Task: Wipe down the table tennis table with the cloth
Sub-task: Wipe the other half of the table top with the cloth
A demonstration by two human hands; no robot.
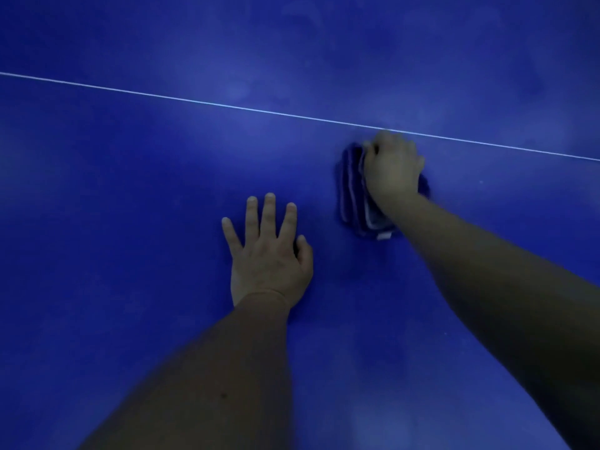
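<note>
The blue table tennis table fills the whole view. A bunched dark blue cloth with pale stripes lies on it right of centre, just below the white line. My right hand sits on top of the cloth with its fingers curled over it, gripping it against the surface; the hand is slightly blurred. My left hand lies flat on the table to the left of the cloth, fingers spread and straight, holding nothing.
A thin white line runs across the table from upper left down to the right, passing just beyond my right hand. Both bare forearms reach in from the bottom edge. No table edge or net is in view.
</note>
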